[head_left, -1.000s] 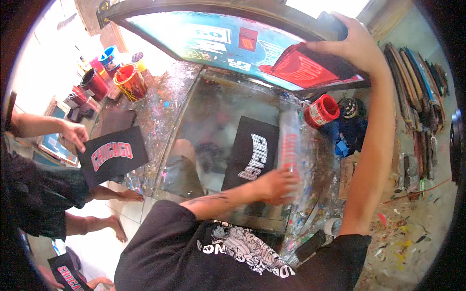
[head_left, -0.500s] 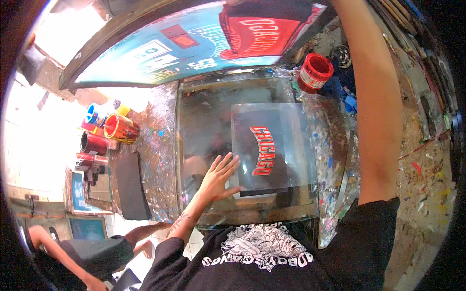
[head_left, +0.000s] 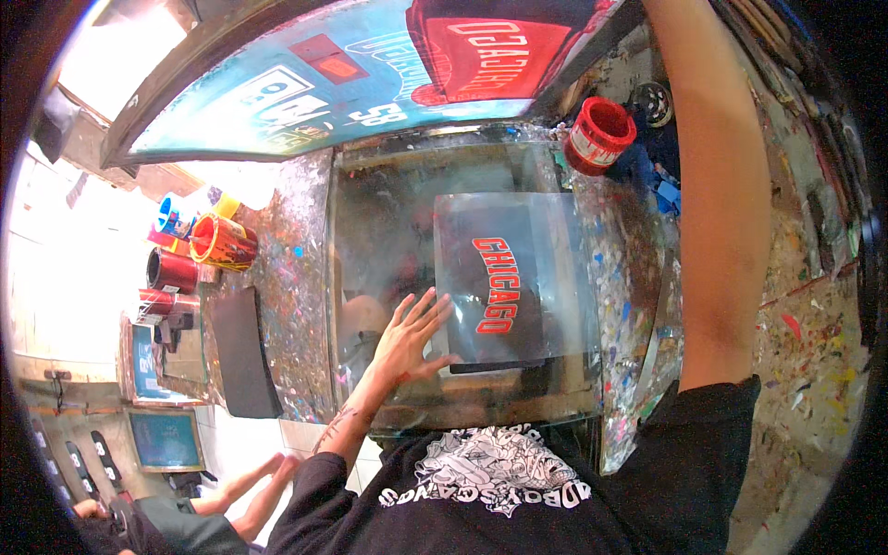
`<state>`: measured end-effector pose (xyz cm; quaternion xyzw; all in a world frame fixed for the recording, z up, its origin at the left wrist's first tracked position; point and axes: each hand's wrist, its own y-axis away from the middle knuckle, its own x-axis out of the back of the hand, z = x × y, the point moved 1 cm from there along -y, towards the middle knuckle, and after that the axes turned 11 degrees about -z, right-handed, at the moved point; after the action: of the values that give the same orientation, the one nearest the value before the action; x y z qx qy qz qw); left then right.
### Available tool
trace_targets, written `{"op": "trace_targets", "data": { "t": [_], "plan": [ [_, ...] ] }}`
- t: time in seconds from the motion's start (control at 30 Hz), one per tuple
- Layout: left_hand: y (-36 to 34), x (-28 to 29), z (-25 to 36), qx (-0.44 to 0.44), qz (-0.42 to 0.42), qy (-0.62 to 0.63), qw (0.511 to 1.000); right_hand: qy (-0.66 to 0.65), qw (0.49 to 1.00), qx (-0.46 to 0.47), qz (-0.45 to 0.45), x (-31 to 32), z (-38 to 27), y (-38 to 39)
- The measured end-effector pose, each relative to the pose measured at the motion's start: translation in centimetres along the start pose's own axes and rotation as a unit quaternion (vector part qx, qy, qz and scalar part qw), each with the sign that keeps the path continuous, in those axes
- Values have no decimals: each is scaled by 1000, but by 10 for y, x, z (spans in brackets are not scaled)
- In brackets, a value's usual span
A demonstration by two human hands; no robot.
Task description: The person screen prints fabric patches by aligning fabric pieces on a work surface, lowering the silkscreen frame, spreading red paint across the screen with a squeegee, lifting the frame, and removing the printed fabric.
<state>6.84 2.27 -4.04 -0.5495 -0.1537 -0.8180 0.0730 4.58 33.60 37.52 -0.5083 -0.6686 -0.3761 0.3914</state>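
My left hand [head_left: 412,342] is spread with fingertips at the left edge of a clear sheet [head_left: 555,222]. Under the sheet lies a dark rectangular piece [head_left: 467,342], with red, pale-edged lettering [head_left: 495,287] showing, on a glass-topped board [head_left: 379,185]. My right forearm [head_left: 717,185] reaches up past the upper edge toward a raised screen frame [head_left: 157,102]; that hand is out of view. The screen's cyan mesh carries white designs and a red ink patch [head_left: 499,65]. An open red ink tub [head_left: 597,139] stands right of the board.
Ink pots [head_left: 222,242] and a dark strip [head_left: 245,351] sit on the spattered table [head_left: 296,213] at left. Small screens [head_left: 166,439] lean beyond it. A co-worker's legs [head_left: 264,499] are at lower left. Long boards [head_left: 786,46] line the right side.
My left hand has moved leftward from the sheet's raised right edge and opened; the sheet now lies over the dark piece. My right hand has left view. The co-worker has shifted down-left.
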Motion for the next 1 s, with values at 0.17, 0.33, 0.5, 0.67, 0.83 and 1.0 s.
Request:
{"op": "trace_targets", "data": {
  "t": [0.17, 0.33, 0.5, 0.67, 0.83, 1.0],
  "plan": [
    [2, -2, -2, 1, 6, 2, 1000, 4, 1000, 0, 2, 1, -1, 3],
    [0, -2, -2, -5, 2, 0, 1000, 9, 1000, -4, 3, -2, 0, 5],
    [1, -2, -5, -8, 5, 2, 1000, 11, 1000, -6, 3, -3, -1, 6],
    [1, -2, -3, -9, 13, 16, 1000, 18, 1000, -7, 7, -4, -4, 9],
    [-1, -11, -9, -36, 71, 44, 996, 27, 999, -15, 11, -7, -7, 12],
    [-57, 0, 52, 8, 248, 256, 934, 42, 998, -30, 20, -9, -19, 24]
  ]
}}
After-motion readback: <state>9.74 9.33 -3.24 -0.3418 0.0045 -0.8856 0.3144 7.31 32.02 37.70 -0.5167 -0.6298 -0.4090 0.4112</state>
